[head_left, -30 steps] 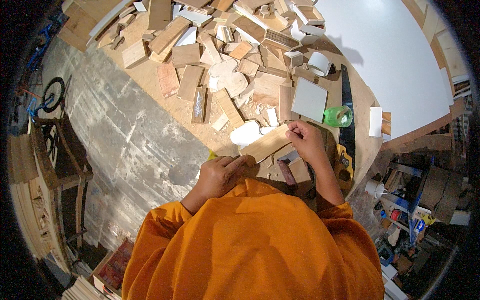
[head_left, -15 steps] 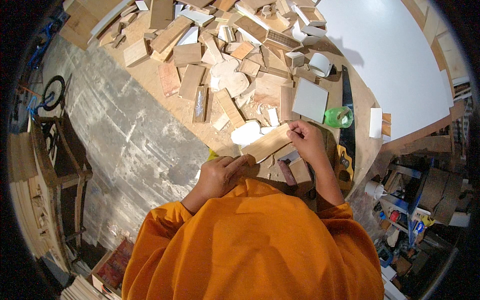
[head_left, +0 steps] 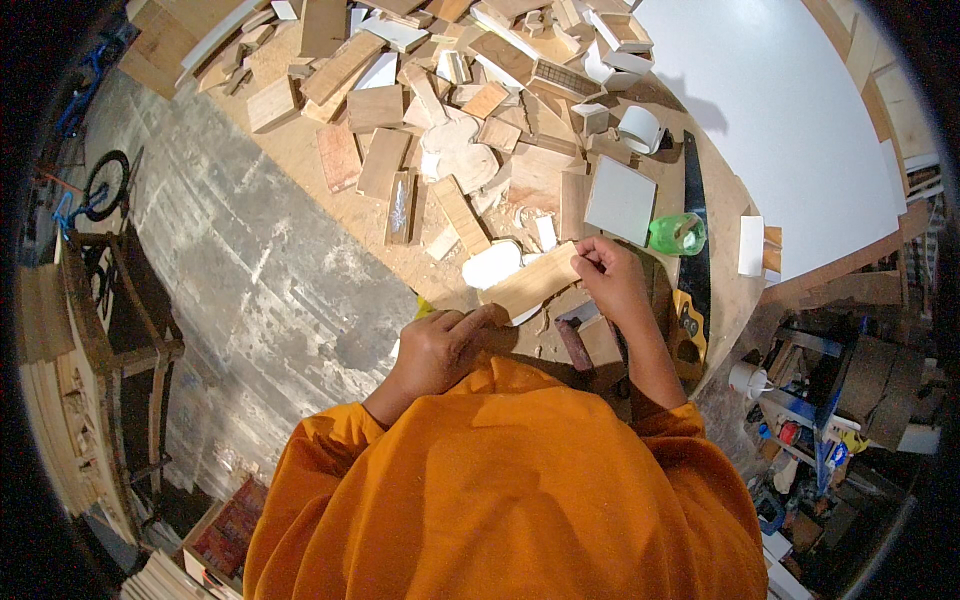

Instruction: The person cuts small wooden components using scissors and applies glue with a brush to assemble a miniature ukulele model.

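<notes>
A flat, light-coloured wooden board is held slanted between my two hands, close to my body. My left hand grips its lower left end, the fingers bent around it. At the upper right end, my right hand pinches the corner between thumb and fingers. Just behind the board lies a white rounded piece, partly covered by it. Beneath my right hand is a tool with a dark reddish-brown handle, its other parts partly hidden.
Many wood offcuts are heaped across the far side of the workbench. To the right lie a handsaw with a yellow handle, a green cut bottle, a white mug and a large white panel.
The board has tilted slightly, showing more of its broad face. Both hands keep their hold, with only small shifts.
</notes>
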Action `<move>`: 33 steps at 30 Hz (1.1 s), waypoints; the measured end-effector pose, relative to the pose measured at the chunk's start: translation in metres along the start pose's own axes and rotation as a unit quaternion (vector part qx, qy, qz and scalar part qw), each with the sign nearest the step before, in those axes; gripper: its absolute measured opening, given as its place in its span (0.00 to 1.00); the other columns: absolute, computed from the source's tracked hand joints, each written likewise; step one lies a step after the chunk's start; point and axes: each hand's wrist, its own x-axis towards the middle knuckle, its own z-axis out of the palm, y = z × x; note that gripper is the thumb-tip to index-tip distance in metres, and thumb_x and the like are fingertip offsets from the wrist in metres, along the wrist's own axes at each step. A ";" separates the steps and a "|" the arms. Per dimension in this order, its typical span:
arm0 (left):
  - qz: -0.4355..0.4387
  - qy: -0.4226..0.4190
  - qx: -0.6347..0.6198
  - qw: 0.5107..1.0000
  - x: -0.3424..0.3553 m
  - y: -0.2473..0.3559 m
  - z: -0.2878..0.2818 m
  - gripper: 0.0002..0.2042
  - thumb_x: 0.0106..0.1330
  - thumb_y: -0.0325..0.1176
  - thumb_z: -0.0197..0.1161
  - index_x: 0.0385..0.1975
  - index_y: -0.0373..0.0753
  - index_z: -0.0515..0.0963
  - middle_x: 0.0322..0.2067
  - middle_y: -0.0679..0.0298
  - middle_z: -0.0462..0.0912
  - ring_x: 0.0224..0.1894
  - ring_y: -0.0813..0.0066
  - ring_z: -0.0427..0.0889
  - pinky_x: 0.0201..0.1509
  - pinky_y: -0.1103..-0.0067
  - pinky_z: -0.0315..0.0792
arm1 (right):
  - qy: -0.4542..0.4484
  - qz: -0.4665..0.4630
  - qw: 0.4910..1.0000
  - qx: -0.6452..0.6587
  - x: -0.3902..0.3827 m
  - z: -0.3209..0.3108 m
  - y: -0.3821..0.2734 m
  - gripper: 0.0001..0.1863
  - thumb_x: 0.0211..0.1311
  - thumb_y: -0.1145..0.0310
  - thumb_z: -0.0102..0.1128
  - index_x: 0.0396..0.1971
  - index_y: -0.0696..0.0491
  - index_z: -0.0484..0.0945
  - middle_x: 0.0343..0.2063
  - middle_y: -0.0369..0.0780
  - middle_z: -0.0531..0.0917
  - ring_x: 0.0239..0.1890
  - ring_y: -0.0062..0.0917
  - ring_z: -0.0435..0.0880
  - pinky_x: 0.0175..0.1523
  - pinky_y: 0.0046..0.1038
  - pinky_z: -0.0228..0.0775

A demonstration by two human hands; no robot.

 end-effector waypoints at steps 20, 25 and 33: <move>0.031 0.054 -0.023 0.998 0.001 -0.002 -0.002 0.17 0.52 0.27 0.64 0.44 0.40 0.77 0.24 0.61 0.79 0.25 0.65 0.80 0.26 0.74 0.74 | -0.145 0.083 0.971 0.173 0.001 -0.011 -0.006 0.08 0.58 0.70 0.60 0.35 0.57 0.75 0.25 0.31 0.77 0.21 0.12 0.70 0.27 0.15 0.65; 0.015 0.063 -0.042 0.997 -0.003 -0.007 0.001 0.17 0.52 0.26 0.63 0.44 0.40 0.77 0.24 0.60 0.79 0.24 0.64 0.80 0.25 0.73 0.74 | -0.152 0.101 0.959 0.216 0.001 -0.011 -0.003 0.08 0.59 0.69 0.60 0.36 0.55 0.75 0.24 0.30 0.76 0.21 0.11 0.71 0.26 0.14 0.64; -0.003 0.052 -0.034 0.998 -0.003 -0.007 0.002 0.21 0.50 0.26 0.63 0.49 0.41 0.76 0.23 0.60 0.78 0.22 0.63 0.78 0.25 0.72 0.73 | -0.112 0.095 0.961 0.236 0.014 -0.003 -0.006 0.06 0.59 0.72 0.58 0.35 0.57 0.75 0.22 0.31 0.75 0.19 0.11 0.70 0.24 0.15 0.64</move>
